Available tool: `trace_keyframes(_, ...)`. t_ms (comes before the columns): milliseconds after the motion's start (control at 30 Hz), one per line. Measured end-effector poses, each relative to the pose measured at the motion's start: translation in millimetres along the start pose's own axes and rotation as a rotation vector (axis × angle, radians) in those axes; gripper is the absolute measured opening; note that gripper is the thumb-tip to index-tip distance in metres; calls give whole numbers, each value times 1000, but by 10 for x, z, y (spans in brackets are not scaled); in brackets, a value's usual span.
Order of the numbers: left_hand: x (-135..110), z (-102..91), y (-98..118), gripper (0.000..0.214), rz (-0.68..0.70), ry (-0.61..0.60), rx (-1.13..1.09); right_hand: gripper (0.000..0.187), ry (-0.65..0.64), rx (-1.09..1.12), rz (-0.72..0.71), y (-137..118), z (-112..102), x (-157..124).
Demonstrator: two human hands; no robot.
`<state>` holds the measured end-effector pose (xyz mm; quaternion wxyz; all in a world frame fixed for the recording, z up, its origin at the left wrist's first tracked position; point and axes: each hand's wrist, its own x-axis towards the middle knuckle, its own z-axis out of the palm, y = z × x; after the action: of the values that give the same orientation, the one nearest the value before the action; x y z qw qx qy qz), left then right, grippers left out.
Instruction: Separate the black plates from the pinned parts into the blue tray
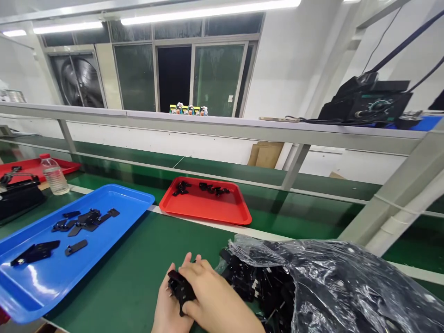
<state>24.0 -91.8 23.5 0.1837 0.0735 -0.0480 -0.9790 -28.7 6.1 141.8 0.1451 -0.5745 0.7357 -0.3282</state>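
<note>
Small black plastic parts (181, 292) are held between my two hands, above the green work surface. My left hand (165, 307) cups them from below, its palm turned up. From above, my right hand (211, 296) closes over them, with thumb and fingers on the parts. Their exact shape is partly hidden by the fingers. Just right of my hands lies a clear plastic bag (333, 282), its mouth facing me and full of loose black parts (274, 291).
A blue tray (114, 245) with black flat pieces lies at the left. Behind my hands, a red tray (208, 212) holds small black parts. A water bottle (54, 175) stands far left. A shelf (208, 121) crosses above, carrying a black device with a dial (374, 104).
</note>
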Motion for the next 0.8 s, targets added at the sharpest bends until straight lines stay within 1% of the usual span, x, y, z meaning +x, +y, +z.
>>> trace_keyframes(67, -26, -55, -30, 29, -93, -137, -10, 44, -31, -23, 28, -50, 47, -135)
trace_keyframes(100, -55, -59, -40, 29, -134, -178, -25, 44, -30, -20, 48, -51, 49, -169)
trace_keyframes(133, -95, -42, -50, 30, -166, -184, -47, 45, -20, -7, 65, -40, 42, -187)
trace_keyframes(200, -197, 66, -68, 36, -202, -99, -102, 47, 41, 63, 79, -3, 17, -195)
trace_keyframes(300, -349, 371, -104, 50, -196, 107, -165, 42, 155, 192, 66, 59, -9, -195)
trace_keyframes(400, -436, 677, -138, 51, -119, 295, -173, 31, 204, 275, 67, 121, -13, -221)
trace_keyframes(467, -457, 784, -153, 48, -63, 367, -154, 25, 239, 372, 72, 166, -21, -247)
trace_keyframes(533, -460, 795, -156, 46, -43, 392, -130, 24, 314, 522, 90, 212, -41, -271)
trace_keyframes(600, -454, 738, -149, 44, -77, 382, -115, 25, 410, 651, 127, 246, -67, -295)
trace_keyframes(700, -442, 620, -139, 42, -153, 311, -107, 32, 528, 757, 204, 239, -98, -332)
trace_keyframes(800, -423, 530, -144, 42, -212, 232, -146, 27, 567, 835, 192, 162, -121, -372)
